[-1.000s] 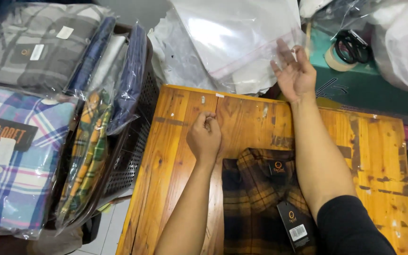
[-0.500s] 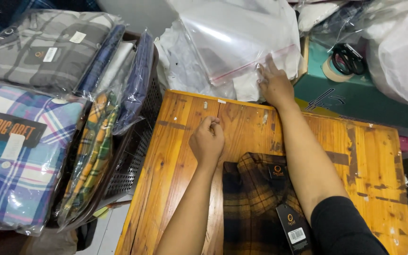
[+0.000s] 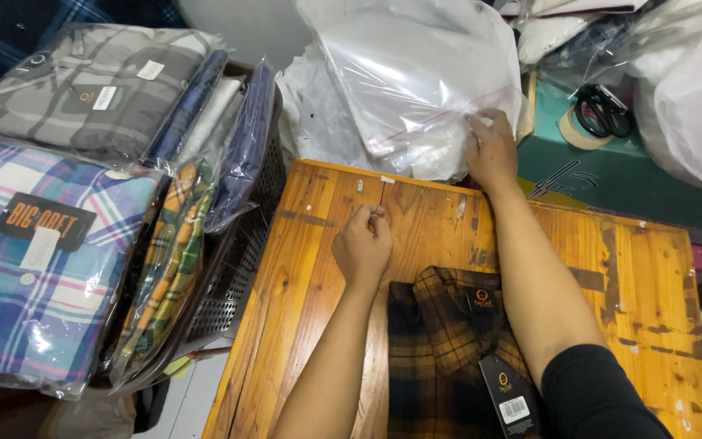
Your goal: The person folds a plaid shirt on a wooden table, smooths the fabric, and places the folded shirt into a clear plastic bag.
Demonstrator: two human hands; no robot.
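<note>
A folded brown and yellow plaid shirt (image 3: 440,358) with a black hang tag (image 3: 507,398) lies on the wooden table (image 3: 318,244) close to me. My left hand (image 3: 362,244) rests on the table just beyond the shirt's collar, its fingers curled in a loose fist with nothing visible in them. My right hand (image 3: 491,149) reaches past the table's far edge and grips the lower edge of a clear plastic bag (image 3: 416,81) that leans in a pile of such bags.
At the left, a dark perforated basket (image 3: 237,268) holds several bagged plaid shirts (image 3: 42,268). Behind the table sit a teal box (image 3: 611,179), black scissors (image 3: 603,110) on a tape roll, and white plastic sacks (image 3: 692,89).
My right hand went from raised and open-palmed above the table's far edge to down on the clear bag's edge, closing on it. My left hand stayed put.
</note>
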